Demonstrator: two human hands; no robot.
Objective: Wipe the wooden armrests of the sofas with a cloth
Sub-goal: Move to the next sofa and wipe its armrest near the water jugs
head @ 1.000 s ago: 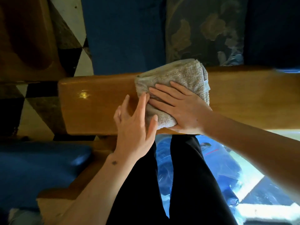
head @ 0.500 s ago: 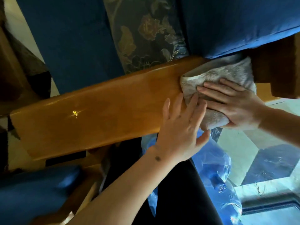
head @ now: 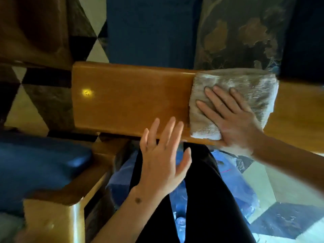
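Right hand flat on the cloth; left hand spread at the near edge of the armrest.

The right hand's fingers lie straight and slightly fanned, palm pressing the folded beige cloth onto the right part of the glossy wooden armrest. The left hand is open, fingers apart, fingertips over the armrest's near edge just left of the cloth; whether they touch the wood cannot be told. Beyond the armrest sit a blue cushion and a floral cushion. Dark trousers show below, with a tiled floor beneath.
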